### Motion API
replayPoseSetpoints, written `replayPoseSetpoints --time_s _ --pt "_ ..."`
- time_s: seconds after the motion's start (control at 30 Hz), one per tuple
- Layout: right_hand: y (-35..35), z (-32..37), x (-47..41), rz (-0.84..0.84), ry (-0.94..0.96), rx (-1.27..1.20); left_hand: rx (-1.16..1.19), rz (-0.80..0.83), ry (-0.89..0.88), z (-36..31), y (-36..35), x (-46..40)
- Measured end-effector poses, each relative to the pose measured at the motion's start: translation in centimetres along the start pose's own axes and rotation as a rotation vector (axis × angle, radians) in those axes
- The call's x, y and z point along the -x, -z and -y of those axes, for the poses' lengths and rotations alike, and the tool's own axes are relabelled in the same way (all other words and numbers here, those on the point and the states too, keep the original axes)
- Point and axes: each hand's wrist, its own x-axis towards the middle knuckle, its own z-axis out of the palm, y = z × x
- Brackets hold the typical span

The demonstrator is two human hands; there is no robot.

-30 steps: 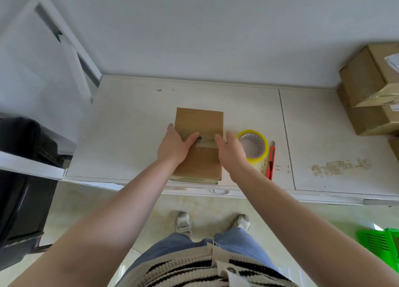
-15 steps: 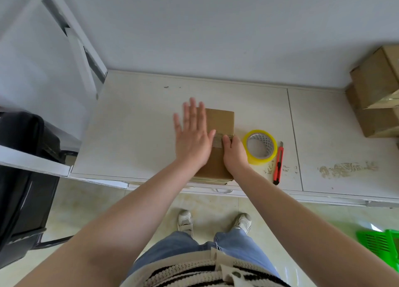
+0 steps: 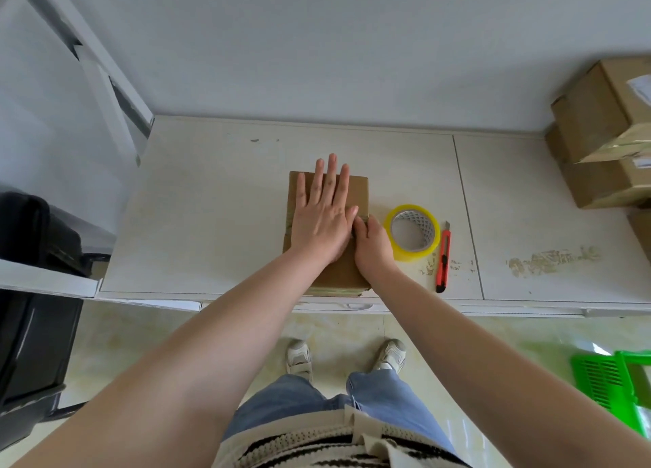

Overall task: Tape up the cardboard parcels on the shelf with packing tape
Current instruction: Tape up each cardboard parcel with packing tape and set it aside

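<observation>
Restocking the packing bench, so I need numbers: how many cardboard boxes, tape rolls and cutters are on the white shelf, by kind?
Brown cardboard boxes: 4, one under the hands, three at the right edge
Yellow roll of clear packing tape: 1
Red utility knife: 1
Total: 6

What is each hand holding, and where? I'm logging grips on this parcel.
Left hand lies flat on top of the cardboard parcel, gripping nothing. Right hand presses at its right edge; a grip cannot be told.
</observation>
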Motion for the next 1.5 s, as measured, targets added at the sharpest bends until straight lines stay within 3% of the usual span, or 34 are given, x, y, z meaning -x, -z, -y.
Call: replayPoseSetpoints --time_s 0.17,0.27,0.33,0.37,0.43,0.5,0.57,0.7,0.8,0.87,1.0,1.07,1.33,1.4,1.5 --pt "-0.1 0.1 0.0 0.006 0.004 -0.031 0.089 0.070 -0.040 0.5 0.3 -0.3" --pt "0.6 -0.1 0.3 0.013 -0.013 -0.124 0.415 -0.057 -0.043 2.1 2.0 0.1" --pt "1.7 -0.8 0.3 0.049 -0.106 -0.279 0.527 -0.197 0.207 3.9 3.0 1.0" --pt "2.1 -1.0 0.4 0.088 -0.167 -0.381 0.596 -0.160 0.366 4.7 3.4 1.4" --pt "2.6 -1.3 0.5 0.183 -0.267 -0.529 0.915 0.115 0.608 5.6 4.3 2.0" --pt "2.1 -1.5 0.5 0.237 -0.285 -0.546 1.250 0.257 0.692 5.6 5.2 2.6" --pt "1.3 -1.3 0.1 0.201 -0.214 -0.442 1.169 0.194 0.643 5.2 5.6 2.6" --pt "0.6 1.2 0.2 0.122 -0.147 -0.359 0.621 0.113 0.595 3.5 5.6 2.4" --pt "-0.2 3.3 0.2 0.187 -0.092 -0.346 0.645 0.117 0.649 1.8 5.3 2.0" --pt "-0.6 3.4 -0.1 0.112 -0.014 -0.200 0.691 0.122 0.658 1.1 5.0 2.1" --pt "-0.8 3.0 -0.2 0.031 0.062 -0.090 0.257 -0.087 0.346 0.3 3.8 2.9" --pt "-0.9 2.8 -0.1 0.015 0.094 -0.123 0.167 -0.134 0.196 0.3 3.2 2.7" --pt "-0.7 3.2 0.1 0.027 0.076 -0.092 0.156 -0.061 0.162 0.6 2.6 2.3" --pt "-0.6 3.2 0.4 0.036 0.075 -0.105 0.392 -0.073 0.197 1.0 3.5 2.4" --pt "-0.1 3.2 0.7 0.031 0.065 -0.167 0.851 -0.018 0.461 2.6 4.9 2.8"
